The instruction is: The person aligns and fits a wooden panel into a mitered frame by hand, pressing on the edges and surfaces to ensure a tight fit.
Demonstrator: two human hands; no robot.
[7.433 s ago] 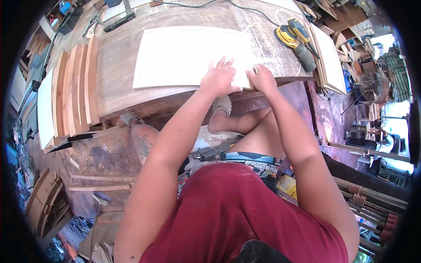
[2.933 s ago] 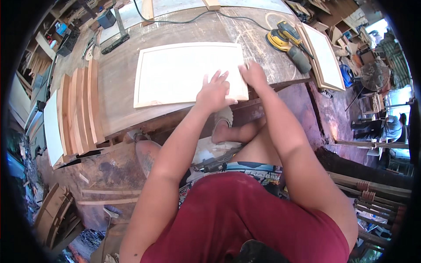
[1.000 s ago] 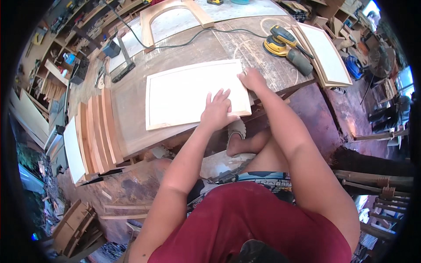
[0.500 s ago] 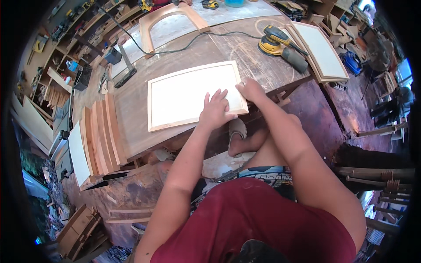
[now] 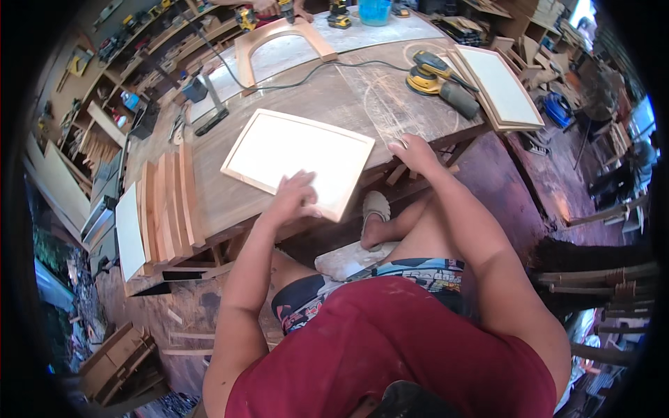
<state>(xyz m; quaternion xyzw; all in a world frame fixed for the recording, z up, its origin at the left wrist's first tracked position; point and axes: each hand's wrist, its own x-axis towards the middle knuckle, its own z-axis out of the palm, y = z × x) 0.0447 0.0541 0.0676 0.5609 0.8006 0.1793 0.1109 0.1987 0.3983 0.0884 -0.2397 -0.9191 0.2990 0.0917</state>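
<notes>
The framed white panel (image 5: 300,153) has swung round on the desk (image 5: 306,89) since half a second ago, its near corner now jutting past the edge, and the right hand (image 5: 417,153) has come off it. One sander (image 5: 432,75), one cord (image 5: 286,86) and one arched frame (image 5: 246,66) lie beyond; about four wooden strips (image 5: 166,209) stand at left. The left hand (image 5: 291,198) has blurred fingers over the panel, grip unclear; the right's curl, contents impossible to tell. A co-worker at the top is cut off.
</notes>
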